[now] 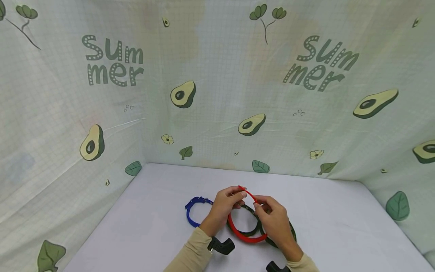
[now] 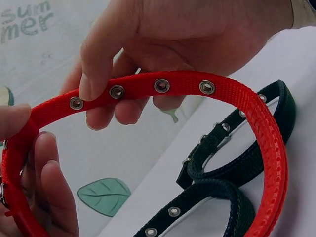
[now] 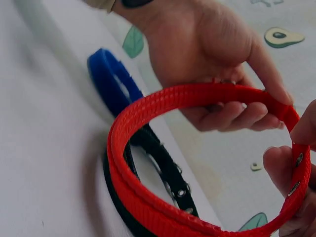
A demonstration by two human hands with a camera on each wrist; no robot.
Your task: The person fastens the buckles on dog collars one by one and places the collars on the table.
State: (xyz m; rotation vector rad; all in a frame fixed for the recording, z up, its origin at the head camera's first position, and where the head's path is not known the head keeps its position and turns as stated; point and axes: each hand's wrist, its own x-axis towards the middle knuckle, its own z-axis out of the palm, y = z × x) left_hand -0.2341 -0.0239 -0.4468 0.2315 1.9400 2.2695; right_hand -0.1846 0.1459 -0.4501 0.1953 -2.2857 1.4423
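Note:
A red collar (image 1: 242, 236) with a row of metal eyelets (image 2: 162, 85) is raised in a loop between both hands. My left hand (image 1: 221, 207) grips it on the left, by the metal hardware (image 2: 3, 193) that shows at the edge of the left wrist view. On the other side my right hand (image 1: 274, 218) pinches the strap with the eyelets between thumb and fingers. Behind the red loop lie two dark green collars (image 2: 276, 106), partly hidden by it and by the right hand. A blue collar (image 1: 188, 215) rests left of the left hand, partly covered by it.
White cloth covers the table (image 1: 142, 226). Behind and beside it hangs a pale curtain (image 1: 217, 75) printed with avocados and leaves. A black device (image 1: 225, 246) sits at the left wrist, another (image 1: 273, 266) at the right.

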